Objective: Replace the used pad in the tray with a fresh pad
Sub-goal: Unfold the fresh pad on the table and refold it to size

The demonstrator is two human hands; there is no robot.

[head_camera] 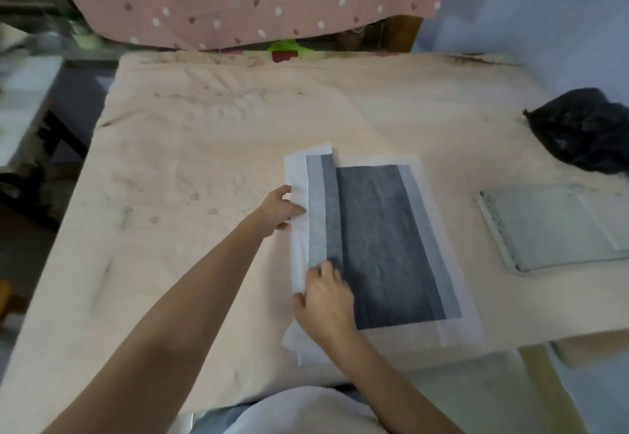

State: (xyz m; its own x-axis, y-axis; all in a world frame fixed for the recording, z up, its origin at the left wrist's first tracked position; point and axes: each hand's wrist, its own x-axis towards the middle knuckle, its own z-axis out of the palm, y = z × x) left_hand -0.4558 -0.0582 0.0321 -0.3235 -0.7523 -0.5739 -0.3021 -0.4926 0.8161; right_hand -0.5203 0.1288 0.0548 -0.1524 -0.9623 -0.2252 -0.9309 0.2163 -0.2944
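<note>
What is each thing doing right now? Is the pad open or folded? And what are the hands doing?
pad: lying on the table, left strip folded over, dark side up.
left hand: grips the pad's folded left edge.
right hand: rests on the fold, nearer the person.
tray: lying flat to the right, apart from the pad.
black bag: crumpled, untouched, far right.

1. Left forearm [190,297] bare from elbow to wrist; no sleeve, watch or band visible.
2. Right forearm [384,369] likewise bare.
3. Left hand [279,210] and right hand [326,297] ungloved, no rings seen.
4. White garment [299,413] covers torso at lower frame edge.
</note>
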